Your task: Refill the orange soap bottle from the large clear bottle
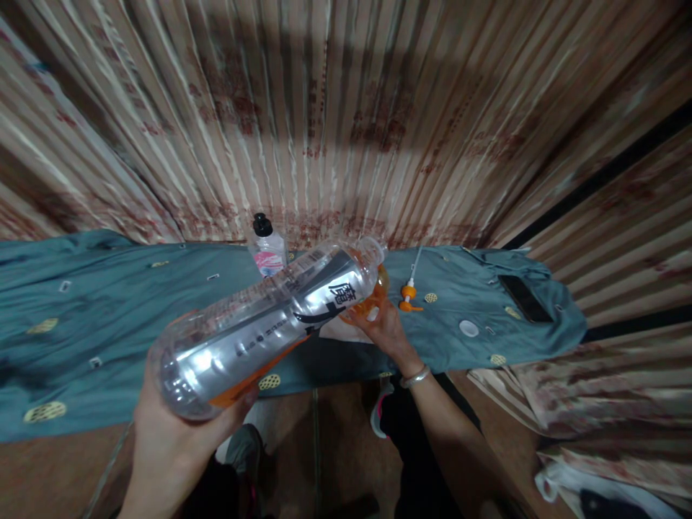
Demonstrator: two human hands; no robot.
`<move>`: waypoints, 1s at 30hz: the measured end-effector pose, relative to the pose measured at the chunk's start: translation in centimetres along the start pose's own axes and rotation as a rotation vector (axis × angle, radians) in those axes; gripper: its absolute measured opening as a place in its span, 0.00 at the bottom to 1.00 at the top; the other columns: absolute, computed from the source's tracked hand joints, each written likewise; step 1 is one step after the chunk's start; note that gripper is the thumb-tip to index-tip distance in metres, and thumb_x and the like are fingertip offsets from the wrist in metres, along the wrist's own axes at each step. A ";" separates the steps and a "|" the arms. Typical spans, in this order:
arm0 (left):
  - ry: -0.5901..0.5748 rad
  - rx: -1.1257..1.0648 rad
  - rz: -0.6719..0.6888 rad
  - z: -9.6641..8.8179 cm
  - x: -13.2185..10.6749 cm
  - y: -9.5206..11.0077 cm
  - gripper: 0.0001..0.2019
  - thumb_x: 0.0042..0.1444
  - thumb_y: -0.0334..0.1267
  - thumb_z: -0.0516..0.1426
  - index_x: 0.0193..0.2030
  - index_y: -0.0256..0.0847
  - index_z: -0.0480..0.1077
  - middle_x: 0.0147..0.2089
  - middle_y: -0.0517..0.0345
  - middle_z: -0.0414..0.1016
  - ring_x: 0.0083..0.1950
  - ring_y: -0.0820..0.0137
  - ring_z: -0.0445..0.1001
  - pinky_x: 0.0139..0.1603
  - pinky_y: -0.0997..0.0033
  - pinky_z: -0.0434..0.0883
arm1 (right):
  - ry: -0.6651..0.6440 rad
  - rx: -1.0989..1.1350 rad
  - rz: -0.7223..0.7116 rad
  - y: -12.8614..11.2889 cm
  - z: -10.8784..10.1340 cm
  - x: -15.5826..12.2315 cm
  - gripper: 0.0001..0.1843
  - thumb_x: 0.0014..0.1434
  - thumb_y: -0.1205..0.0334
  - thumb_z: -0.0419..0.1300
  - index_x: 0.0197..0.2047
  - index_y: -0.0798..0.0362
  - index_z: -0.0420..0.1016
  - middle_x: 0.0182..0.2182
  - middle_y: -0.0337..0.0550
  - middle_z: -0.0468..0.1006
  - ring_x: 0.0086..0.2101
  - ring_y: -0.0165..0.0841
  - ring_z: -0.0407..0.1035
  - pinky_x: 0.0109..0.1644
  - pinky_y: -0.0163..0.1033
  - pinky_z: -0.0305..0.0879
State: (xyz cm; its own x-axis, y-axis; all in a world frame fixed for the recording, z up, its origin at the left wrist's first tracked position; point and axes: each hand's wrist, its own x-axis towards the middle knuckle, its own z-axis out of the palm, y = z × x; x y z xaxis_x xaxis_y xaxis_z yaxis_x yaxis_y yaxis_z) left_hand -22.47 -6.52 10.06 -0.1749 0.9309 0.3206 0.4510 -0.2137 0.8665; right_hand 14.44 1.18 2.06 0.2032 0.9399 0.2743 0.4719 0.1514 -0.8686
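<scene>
My left hand (167, 432) grips the base of a large clear plastic bottle (264, 324), tipped on its side with its open neck pointing right and up. The neck meets a small orange container (375, 292) on the teal-covered table (97, 317). My right hand (383, 324), with a silver bracelet on the wrist, is wrapped around that orange container from below. An orange pump top with a white tube (409, 292) lies on the cloth just right of it. A white bottle cap (468, 328) lies further right.
A small clear bottle with a black cap and pink label (267, 249) stands at the table's back edge. A dark phone (524, 297) lies at the table's right end. Striped curtains hang behind and to the right. Brown floor and my legs show below.
</scene>
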 end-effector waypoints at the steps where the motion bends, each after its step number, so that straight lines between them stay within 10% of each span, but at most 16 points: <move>1: 0.005 -0.001 -0.007 0.0 0.0 0.1 0.44 0.43 0.57 0.84 0.68 0.49 0.85 0.65 0.47 0.92 0.66 0.41 0.93 0.67 0.44 0.90 | -0.004 0.001 0.006 -0.1 -0.1 0.0 0.40 0.63 0.36 0.79 0.70 0.48 0.83 0.57 0.59 0.96 0.57 0.61 0.93 0.64 0.67 0.92; 10: 0.003 0.030 -0.048 0.1 0.1 0.3 0.35 0.43 0.60 0.84 0.56 0.48 0.89 0.50 0.53 0.90 0.56 0.45 0.91 0.71 0.37 0.88 | -0.007 0.033 0.039 -0.9 -0.3 0.0 0.36 0.61 0.41 0.82 0.67 0.45 0.84 0.58 0.56 0.96 0.59 0.62 0.92 0.70 0.74 0.89; 30: 0.027 -0.143 -0.191 0.8 -0.1 0.1 0.45 0.34 0.48 0.86 0.61 0.52 0.77 0.64 0.49 0.88 0.72 0.33 0.88 0.80 0.31 0.81 | 0.003 0.021 0.010 -0.5 0.0 -0.1 0.41 0.62 0.31 0.80 0.67 0.48 0.83 0.56 0.60 0.97 0.55 0.63 0.94 0.63 0.72 0.92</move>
State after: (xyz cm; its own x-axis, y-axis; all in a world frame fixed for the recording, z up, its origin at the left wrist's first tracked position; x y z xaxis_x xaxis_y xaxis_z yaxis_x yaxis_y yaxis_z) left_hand -21.70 -6.39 9.80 -0.2693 0.9506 0.1542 0.2790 -0.0763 0.9573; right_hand 14.21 1.03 2.50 0.2101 0.9407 0.2664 0.4518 0.1482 -0.8797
